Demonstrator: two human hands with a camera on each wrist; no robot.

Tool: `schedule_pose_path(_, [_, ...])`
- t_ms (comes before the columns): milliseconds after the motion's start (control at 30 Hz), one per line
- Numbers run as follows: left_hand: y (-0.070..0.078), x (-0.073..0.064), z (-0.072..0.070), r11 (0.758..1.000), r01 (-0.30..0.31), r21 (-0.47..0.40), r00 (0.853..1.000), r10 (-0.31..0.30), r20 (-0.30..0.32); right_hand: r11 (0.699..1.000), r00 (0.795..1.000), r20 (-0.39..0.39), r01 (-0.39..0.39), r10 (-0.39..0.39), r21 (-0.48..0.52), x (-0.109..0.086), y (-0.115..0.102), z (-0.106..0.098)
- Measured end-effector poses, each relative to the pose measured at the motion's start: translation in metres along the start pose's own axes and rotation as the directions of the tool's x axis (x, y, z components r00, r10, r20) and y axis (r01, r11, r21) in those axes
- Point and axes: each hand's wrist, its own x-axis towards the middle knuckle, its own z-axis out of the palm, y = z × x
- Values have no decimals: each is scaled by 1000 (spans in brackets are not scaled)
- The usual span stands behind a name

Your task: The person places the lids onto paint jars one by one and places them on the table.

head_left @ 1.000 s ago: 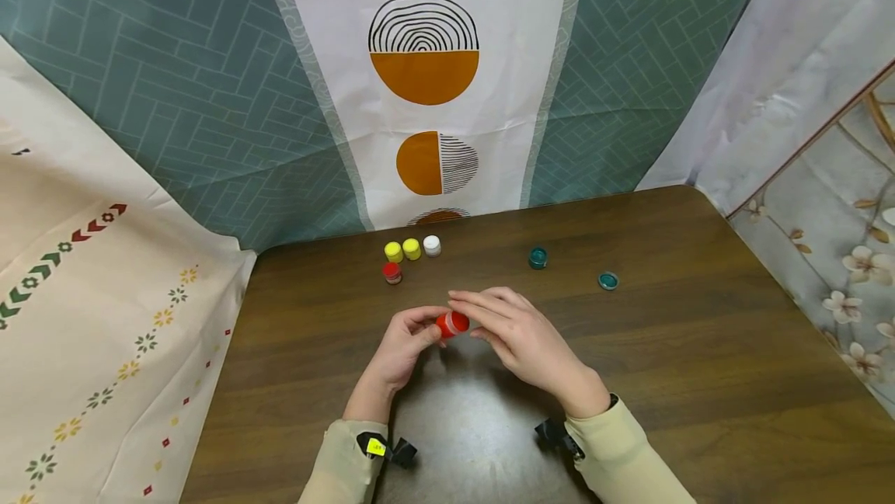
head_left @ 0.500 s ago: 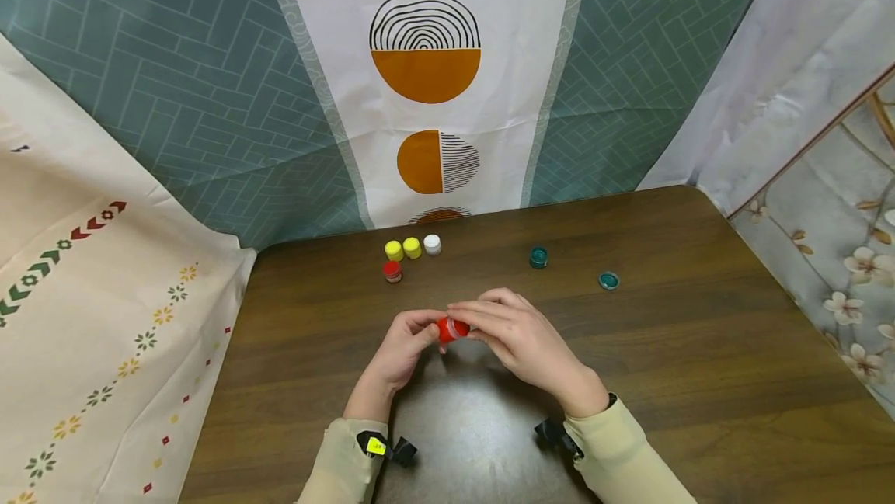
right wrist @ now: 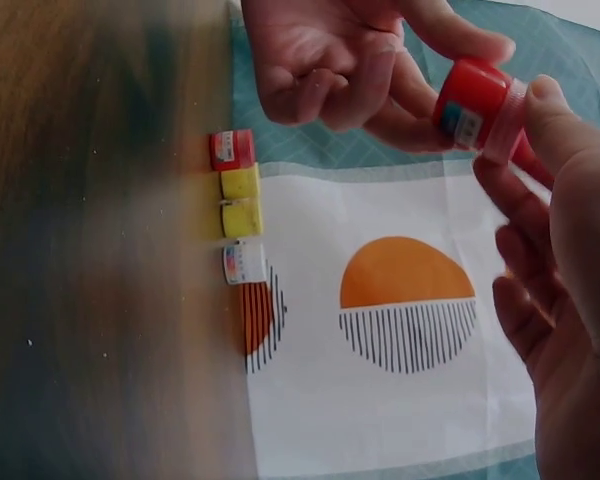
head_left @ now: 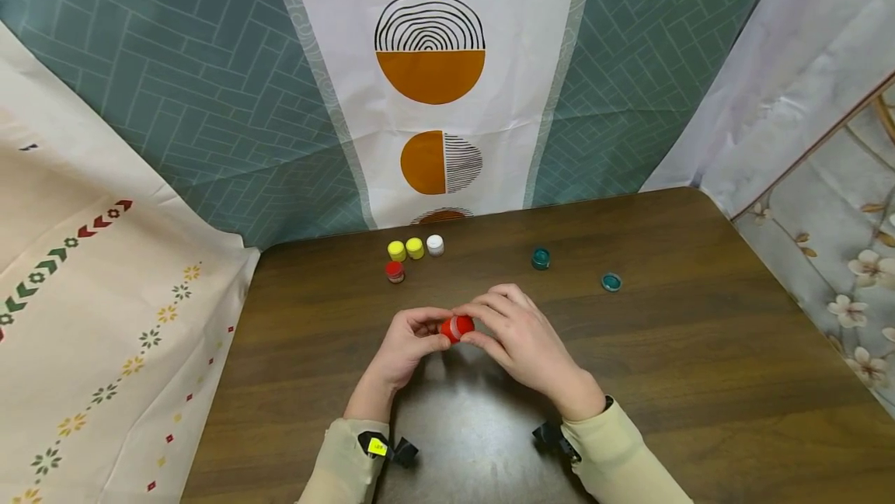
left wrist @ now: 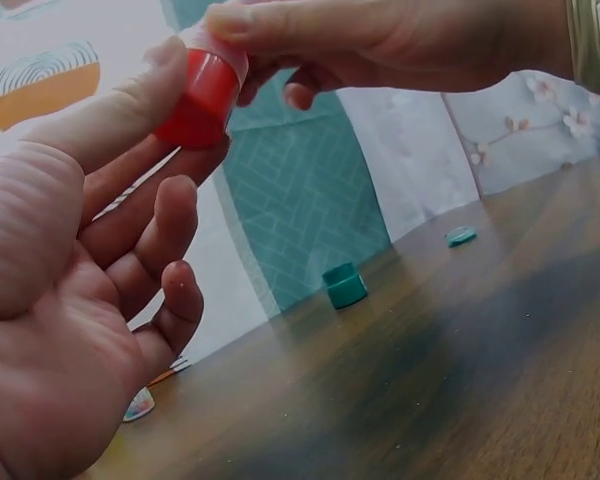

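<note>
A small red paint jar (head_left: 457, 329) is held tilted above the table, between both hands. My left hand (head_left: 400, 349) pinches the jar's body between thumb and fingers, its other fingers loosely bent in the left wrist view. From the other side, my right hand (head_left: 520, 341) grips the lid end (right wrist: 506, 122) with thumb and fingertips. A label (right wrist: 468, 126) shows on the jar's body in the right wrist view.
At the back left stand two yellow jars (head_left: 416, 248), a white jar (head_left: 435, 245) and another red jar (head_left: 395, 272). An uncapped teal jar (head_left: 541, 258) stands further right, with a teal lid (head_left: 611, 282) lying beyond it. Patterned cloths hang behind the wooden table (head_left: 671, 380).
The right hand's fingers and thumb have come in and taken hold of the lid end. The jar has shifted slightly right and tipped a little. The other jars stay in place.
</note>
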Motion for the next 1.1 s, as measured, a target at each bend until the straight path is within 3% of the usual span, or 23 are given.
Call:
schedule_pose_path(200, [1, 1, 3, 999, -17, 45, 999, 20, -46, 996, 996, -29, -88, 87, -22, 1, -2, 5])
schedule_pose_path(367, [1, 1, 4, 1000, -9, 24, 998, 11, -63, 991, 991, -8, -137, 137, 3, -1, -2, 4])
schedule_pose_path(533, [0, 0, 3, 1000, 8, -7, 999, -9, -33, 997, 998, 29, -54, 52, 53, -1, -1, 0])
schedule_pose_path(733, [-1, 0, 4, 998, 11, -54, 1000, -11, 5, 997, 1000, 6, 21, -21, 78, 0, -1, 0])
schedule_pose_path(967, [0, 0, 8, 999, -14, -30, 1000, 14, -5, 999, 998, -65, 6, -4, 38, -1, -2, 4])
schedule_pose_path(1100, [3, 2, 13, 993, -69, 100, 995, 75, -60, 999, 995, -85, -50, 50, 1, 0, -3, 5])
